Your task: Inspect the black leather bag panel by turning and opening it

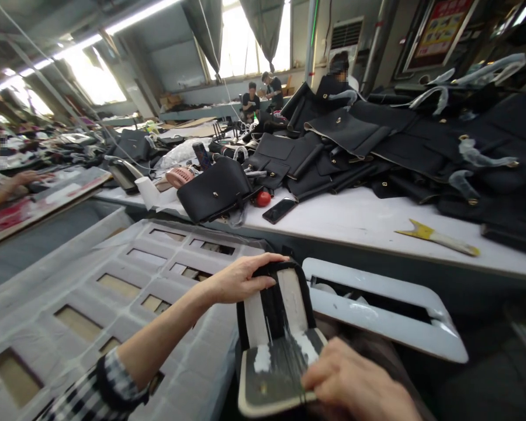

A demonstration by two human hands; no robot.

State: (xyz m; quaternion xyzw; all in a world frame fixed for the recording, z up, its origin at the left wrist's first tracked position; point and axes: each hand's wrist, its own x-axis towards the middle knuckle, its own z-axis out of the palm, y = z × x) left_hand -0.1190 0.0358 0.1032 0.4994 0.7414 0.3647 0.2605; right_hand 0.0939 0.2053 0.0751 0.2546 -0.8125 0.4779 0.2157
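In front of me stands a folded-open black bag piece [277,304], with two white strips on its upright part. Its lower part is a grey panel [280,374] with pale edging and rough white patches. My left hand [245,278] grips the top left edge, thumb on the inner face and fingers over the rim. Low at the panel's right side is my right hand [346,374], fingers curled and slightly blurred. Thin streaks or strands run down the panel towards it. What its fingertips hold, if anything, cannot be made out.
A covered board with rectangular cutouts [92,310] lies left. Behind the bag piece are a white slotted frame [390,304] and a bench with a black handbag [217,190], phone [280,209], red round object [263,199], yellow-ended tool [438,237] and piled black bags [403,146]. People work beyond.
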